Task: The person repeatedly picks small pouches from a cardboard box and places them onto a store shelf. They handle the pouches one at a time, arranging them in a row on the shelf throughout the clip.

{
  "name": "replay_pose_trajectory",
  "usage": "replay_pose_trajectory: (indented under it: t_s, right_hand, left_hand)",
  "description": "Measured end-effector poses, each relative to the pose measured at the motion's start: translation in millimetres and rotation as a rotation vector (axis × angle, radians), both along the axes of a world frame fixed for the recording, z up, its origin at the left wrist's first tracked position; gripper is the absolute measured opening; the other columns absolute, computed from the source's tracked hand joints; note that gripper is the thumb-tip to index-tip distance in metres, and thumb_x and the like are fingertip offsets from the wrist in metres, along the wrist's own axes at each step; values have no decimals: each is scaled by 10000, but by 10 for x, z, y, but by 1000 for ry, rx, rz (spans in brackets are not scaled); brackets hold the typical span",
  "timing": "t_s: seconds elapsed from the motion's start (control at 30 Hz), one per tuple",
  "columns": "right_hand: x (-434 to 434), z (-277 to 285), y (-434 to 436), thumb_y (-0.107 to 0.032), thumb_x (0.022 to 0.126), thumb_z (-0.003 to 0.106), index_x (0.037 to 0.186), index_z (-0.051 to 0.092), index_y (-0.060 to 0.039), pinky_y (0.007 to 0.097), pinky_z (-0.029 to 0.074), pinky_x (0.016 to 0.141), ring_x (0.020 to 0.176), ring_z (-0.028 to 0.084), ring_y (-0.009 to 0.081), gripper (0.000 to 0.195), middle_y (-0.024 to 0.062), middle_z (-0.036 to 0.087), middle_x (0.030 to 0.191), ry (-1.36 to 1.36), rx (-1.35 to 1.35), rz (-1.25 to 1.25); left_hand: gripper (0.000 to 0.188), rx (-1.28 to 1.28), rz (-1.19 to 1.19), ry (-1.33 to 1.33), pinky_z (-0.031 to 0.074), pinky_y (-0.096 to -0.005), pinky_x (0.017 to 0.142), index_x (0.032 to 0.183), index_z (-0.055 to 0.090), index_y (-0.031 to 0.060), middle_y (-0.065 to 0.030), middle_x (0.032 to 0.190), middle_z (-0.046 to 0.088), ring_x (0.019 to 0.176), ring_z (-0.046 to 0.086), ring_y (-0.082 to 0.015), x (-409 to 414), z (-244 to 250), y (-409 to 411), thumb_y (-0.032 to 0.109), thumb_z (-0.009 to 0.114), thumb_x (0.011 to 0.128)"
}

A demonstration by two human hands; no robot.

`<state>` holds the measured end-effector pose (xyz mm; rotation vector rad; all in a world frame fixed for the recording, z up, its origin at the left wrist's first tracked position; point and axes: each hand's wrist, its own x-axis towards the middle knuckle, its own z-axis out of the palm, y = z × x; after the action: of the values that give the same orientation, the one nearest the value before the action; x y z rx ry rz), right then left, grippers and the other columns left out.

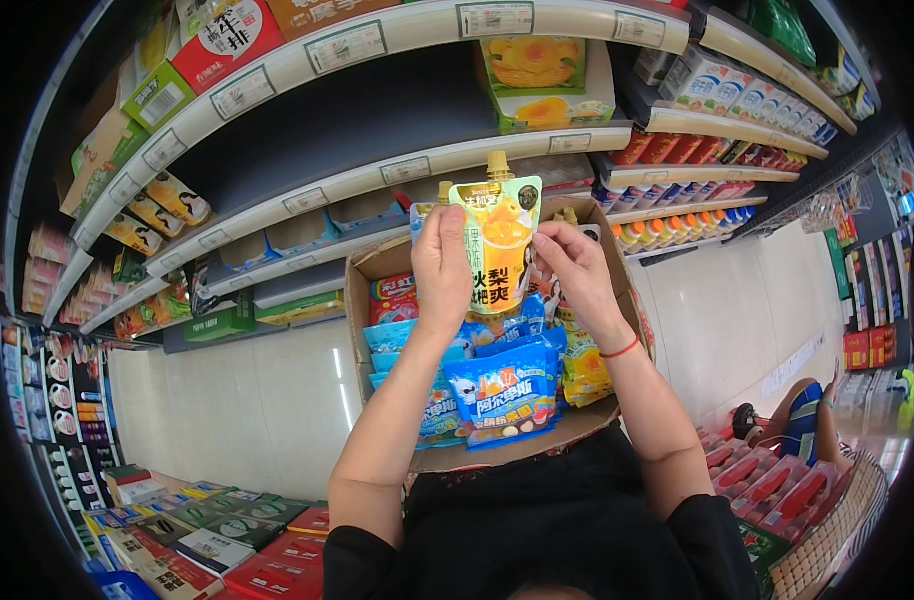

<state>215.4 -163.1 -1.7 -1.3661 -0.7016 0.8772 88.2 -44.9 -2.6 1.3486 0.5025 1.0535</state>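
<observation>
My left hand (443,262) grips a yellow-green spouted jelly drink pouch (504,247) with a gold cap, its thumb over the front. A second capped pouch (421,216) shows partly behind that hand. The fingertips of my right hand (569,262) pinch the right edge of the front pouch; a red cord circles that wrist. Both hands are above an open cardboard box (494,459) close to my body. Blue candy bags (505,394) fill its near part, with light blue bags at the left, a red bag (394,298) behind them and yellow-green packets (583,364) at the right.
Curved shelves (404,171) with price strips stand in front, holding a display carton (550,82), milk cartons (716,86) and orange-capped bottles (667,229). Stacked boxes (224,532) are at the lower left, red-handled packs (772,480) at the lower right. Another person's leg (779,431) shows beyond.
</observation>
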Motion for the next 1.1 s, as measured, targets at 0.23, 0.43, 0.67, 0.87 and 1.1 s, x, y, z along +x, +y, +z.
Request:
replay_pose_trajectory:
  t_s: [0.23, 0.43, 0.67, 0.87, 1.1]
  right_hand:
    - [-34, 30, 43, -180, 1003, 532, 1050, 583, -36, 191, 456, 545, 596, 582, 52, 160, -3, 608, 718, 89, -51, 55]
    - [-47, 46, 25, -163, 1007, 514, 1063, 563, -33, 196, 473, 559, 603, 596, 61, 150, -3, 607, 730, 160, 29, -14]
    - [22, 75, 34, -170, 1004, 522, 1047, 557, -27, 209, 473, 559, 609, 602, 75, 153, 4, 613, 756, 152, 138, -124]
    - [92, 66, 17, -166, 1001, 527, 1042, 558, -35, 206, 467, 556, 615, 604, 73, 142, 1, 615, 762, 141, 169, -151]
    - [28, 193, 58, -164, 1004, 517, 1033, 560, -32, 192, 474, 562, 632, 610, 60, 142, -3, 618, 828, 74, 110, -129]
  left_hand:
    - [327, 7, -8, 57, 443, -214, 724, 966, 576, 28, 9, 882, 597, 812, 511, -27, -15, -33, 43, 317, 446, 1050]
    - [351, 7, 41, 25, 428, -247, 661, 929, 582, 5, -18, 786, 578, 736, 491, -64, 16, -20, 55, 297, 429, 1049]
    - [359, 184, 53, 166, 405, -290, 605, 874, 541, 20, -47, 707, 516, 658, 479, -121, -23, -297, 55, 295, 393, 1049]
    - [279, 270, 85, 216, 423, -303, 599, 898, 561, 8, -88, 706, 562, 648, 522, -161, 16, -287, -56, 245, 483, 1024]
    - [143, 228, 57, 111, 417, -241, 576, 923, 581, 4, -25, 746, 574, 655, 524, -78, -1, -149, 76, 131, 550, 979]
